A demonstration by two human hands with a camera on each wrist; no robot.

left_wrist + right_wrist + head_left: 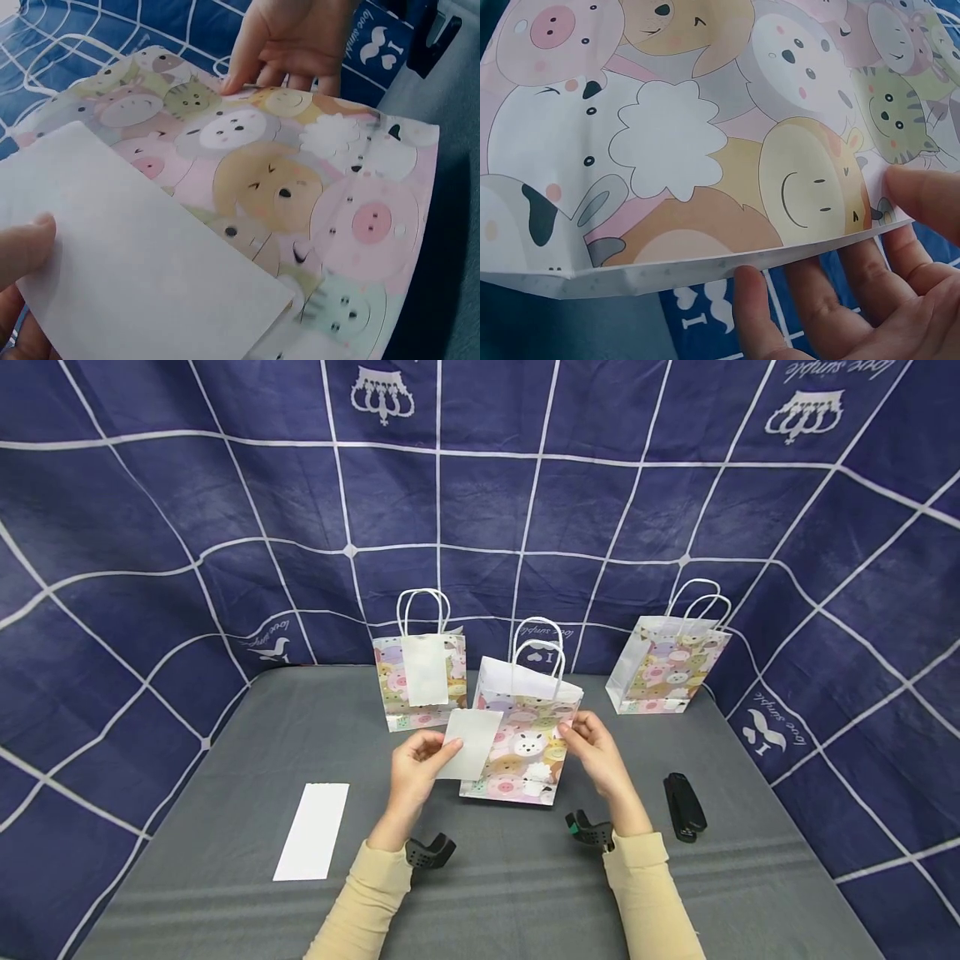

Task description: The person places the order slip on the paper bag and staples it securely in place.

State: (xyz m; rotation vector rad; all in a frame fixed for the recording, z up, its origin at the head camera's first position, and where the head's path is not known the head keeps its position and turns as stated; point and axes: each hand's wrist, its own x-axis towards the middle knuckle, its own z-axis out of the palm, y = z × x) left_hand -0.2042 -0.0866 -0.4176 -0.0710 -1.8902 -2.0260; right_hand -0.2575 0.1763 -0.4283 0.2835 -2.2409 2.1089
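Observation:
In the head view a paper gift bag (528, 743) with animal faces and white twisted handles stands tilted at the middle of the table. My left hand (420, 764) pinches a white paper card (471, 743) between thumb and fingers, and the card overlaps the bag's front left side. With my right hand (596, 752) I grip the bag's right side edge. The right wrist view shows the thumb (922, 195) on the printed front and the fingers behind the side panel. The card (142, 262) looks blank in the left wrist view.
Behind to the left stands a matching bag (386, 681) with a white card (425, 670) on its front. Another matching bag (671, 668) stands at the back right. A white paper strip (312, 832) lies at left, a black stapler (684, 807) at right. A blue curtain (487, 510) borders the table.

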